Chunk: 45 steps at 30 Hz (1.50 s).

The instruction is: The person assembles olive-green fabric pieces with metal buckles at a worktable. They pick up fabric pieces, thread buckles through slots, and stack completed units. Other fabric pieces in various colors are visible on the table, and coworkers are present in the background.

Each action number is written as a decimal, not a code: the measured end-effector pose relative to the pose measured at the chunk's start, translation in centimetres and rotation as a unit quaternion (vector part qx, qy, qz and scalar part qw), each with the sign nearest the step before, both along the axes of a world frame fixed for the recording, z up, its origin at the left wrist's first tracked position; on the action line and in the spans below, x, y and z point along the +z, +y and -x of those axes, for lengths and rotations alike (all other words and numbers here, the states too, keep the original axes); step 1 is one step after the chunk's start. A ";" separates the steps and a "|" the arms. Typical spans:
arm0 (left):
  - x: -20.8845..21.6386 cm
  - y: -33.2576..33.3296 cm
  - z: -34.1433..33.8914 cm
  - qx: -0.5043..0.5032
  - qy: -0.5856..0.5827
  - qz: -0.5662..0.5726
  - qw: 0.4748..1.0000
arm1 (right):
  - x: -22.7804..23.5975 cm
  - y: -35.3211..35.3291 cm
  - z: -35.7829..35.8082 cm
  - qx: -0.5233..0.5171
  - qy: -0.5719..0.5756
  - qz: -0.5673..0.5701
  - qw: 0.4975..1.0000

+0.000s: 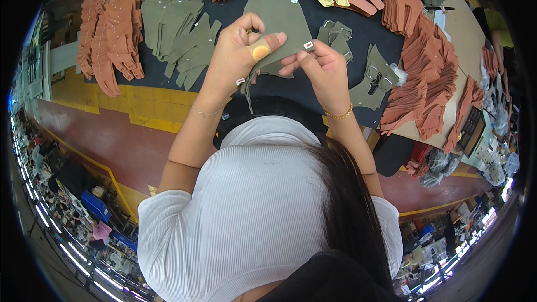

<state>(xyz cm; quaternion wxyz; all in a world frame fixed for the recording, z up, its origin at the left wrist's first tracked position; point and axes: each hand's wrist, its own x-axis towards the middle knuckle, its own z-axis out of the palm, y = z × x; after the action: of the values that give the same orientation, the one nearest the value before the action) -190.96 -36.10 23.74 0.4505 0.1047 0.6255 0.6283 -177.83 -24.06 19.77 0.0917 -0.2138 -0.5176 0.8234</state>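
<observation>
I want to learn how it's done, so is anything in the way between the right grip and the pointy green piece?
Nothing visible: the right grip already pinches the green piece near a corner, beside a white sticker. The left grip holds its left side.

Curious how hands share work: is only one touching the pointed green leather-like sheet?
No, the left hand grips the green sheet at its left edge; the right hand holds its lower right corner.
</observation>
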 end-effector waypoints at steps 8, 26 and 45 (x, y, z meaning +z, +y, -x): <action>-0.6 -0.8 0.0 -0.006 -0.004 0.030 1.000 | -0.6 -0.5 -0.2 0.023 -0.036 -0.016 0.999; -7.4 -12.7 -3.0 -0.080 0.001 0.255 0.964 | -6.2 -8.7 -2.2 0.249 -0.125 -0.110 0.954; -7.3 -12.4 -2.2 -0.089 0.013 0.263 0.961 | -5.3 -8.6 -2.0 0.270 -0.156 -0.119 0.943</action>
<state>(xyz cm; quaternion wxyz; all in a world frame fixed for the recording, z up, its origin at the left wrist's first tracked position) -188.74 -48.47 16.48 0.5081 0.0456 0.7626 0.3976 -175.85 -32.69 14.48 -0.1916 -0.1795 -0.6578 0.7060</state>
